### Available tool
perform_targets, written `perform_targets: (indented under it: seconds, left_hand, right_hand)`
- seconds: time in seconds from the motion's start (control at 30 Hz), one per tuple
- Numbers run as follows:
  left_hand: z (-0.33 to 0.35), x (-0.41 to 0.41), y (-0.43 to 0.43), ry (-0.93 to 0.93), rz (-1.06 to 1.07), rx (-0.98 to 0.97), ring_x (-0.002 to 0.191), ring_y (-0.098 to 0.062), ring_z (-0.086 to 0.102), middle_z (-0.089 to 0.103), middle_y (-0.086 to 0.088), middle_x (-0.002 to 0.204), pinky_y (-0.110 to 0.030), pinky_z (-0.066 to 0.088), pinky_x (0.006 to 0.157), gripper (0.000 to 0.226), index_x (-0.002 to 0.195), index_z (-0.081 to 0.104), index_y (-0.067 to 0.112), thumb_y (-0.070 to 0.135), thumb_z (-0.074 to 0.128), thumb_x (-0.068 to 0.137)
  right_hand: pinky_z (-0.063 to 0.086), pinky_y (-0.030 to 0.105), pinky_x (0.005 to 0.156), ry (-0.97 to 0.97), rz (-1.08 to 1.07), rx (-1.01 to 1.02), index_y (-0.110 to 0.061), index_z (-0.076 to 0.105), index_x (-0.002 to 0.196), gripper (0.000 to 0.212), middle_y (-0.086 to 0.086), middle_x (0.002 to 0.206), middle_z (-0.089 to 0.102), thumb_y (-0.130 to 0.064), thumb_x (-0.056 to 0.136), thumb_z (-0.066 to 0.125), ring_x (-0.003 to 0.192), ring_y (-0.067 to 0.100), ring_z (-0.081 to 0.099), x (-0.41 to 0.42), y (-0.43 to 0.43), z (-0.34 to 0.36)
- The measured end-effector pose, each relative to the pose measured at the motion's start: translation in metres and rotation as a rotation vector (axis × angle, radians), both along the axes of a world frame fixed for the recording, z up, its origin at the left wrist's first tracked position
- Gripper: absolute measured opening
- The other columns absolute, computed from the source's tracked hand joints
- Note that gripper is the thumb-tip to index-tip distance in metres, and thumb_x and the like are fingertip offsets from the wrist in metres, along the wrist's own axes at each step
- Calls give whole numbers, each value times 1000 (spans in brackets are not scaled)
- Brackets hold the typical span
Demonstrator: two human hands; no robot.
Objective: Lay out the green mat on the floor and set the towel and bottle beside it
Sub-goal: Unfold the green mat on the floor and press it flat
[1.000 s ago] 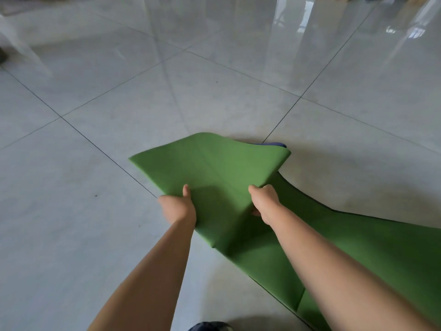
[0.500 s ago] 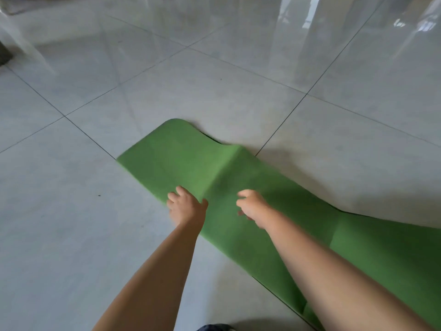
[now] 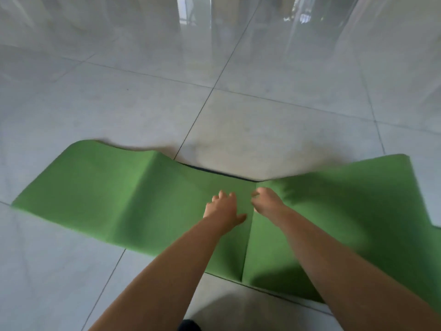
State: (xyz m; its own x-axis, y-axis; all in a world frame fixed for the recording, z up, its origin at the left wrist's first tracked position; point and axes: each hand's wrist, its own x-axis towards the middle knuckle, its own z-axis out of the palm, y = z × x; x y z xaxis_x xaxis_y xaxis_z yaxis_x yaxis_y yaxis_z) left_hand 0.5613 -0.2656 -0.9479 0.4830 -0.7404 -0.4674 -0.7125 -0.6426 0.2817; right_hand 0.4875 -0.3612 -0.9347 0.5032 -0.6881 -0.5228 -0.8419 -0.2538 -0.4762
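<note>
Both hands, left [image 3: 223, 207] and right [image 3: 268, 201], hover loose and empty over the green mat [image 3: 133, 194]; its creases need pressing flat onto the floor [image 3: 274, 130] next.

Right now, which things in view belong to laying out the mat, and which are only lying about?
For the job: green mat, left hand, right hand. Towel and bottle are not in view.

Only there: tiled floor, dark object at the bottom edge.

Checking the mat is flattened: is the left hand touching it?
Cannot tell. In the head view the left hand lies over the green mat, but blur hides contact.
</note>
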Motion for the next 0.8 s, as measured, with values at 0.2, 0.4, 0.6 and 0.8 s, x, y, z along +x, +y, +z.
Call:
perform_targets:
  seconds: [0.2,0.4,0.6,0.8]
  left_hand:
    - [23,-95,-72,126,-229,-209,124,-30,42,40,-14,136,-42,40,101,55,138,34,10,30,55,91]
    - [56,-170,-121,309,-254,-607,123,-26,40,41,-12,133,-36,36,106,65,139,32,3,4,59,80]
    - [86,-227,-157,367,-245,-870,123,-29,40,44,-13,132,-40,34,105,64,136,38,4,10,64,77]
    - [77,-276,-174,-85,-554,-463,144,-37,-9,13,-18,153,-62,6,111,43,122,47,10,29,56,84]
  right_hand:
    - [41,30,93,-15,-172,-41,6,53,121,32,23,128,53,-6,94,43,119,32,50,-92,-47,9]
    - [36,24,66,-282,-429,-356,3,58,103,21,18,99,64,-6,93,41,83,28,55,-160,-82,54]
    - [36,26,56,-310,-475,-707,-10,61,90,17,3,83,61,-11,87,44,72,19,51,-219,-113,100]
    - [42,26,63,58,-669,-218,-1,63,84,20,11,74,56,-15,89,49,74,23,53,-304,-115,57]
